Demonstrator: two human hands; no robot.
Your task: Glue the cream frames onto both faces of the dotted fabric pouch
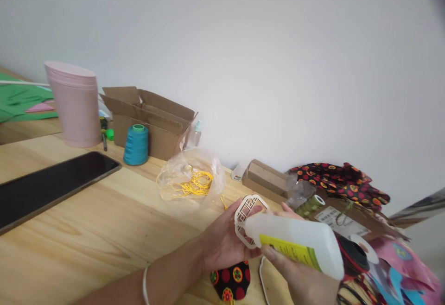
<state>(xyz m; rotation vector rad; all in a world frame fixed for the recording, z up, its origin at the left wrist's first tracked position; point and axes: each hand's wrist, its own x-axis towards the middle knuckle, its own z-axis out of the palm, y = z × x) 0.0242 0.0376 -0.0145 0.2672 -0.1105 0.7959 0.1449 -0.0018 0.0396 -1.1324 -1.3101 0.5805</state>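
Observation:
My left hand (222, 242) holds a thin cut-out wooden frame (239, 214) with lattice work inside a scalloped rim. My right hand (295, 272) is wrapped round a white plastic squeeze bottle (302, 238) with a yellow label. The bottle lies tilted, its nozzle pointing left and reaching the frame; whether the tip touches it I cannot tell. Below my left hand lies a black fabric piece (230, 281) with red and green flower prints and a yellow cord. A pale curved rim (263, 282) shows on the table, partly behind my right hand.
A phone (59, 184) lies at left. Behind stand a pink bin (76, 105), an open cardboard box (156, 119) and a blue thread cone (136, 145). A plastic bag (194, 180) holds yellow cords. Printed fabric (340, 182), a box and ribbons crowd the right.

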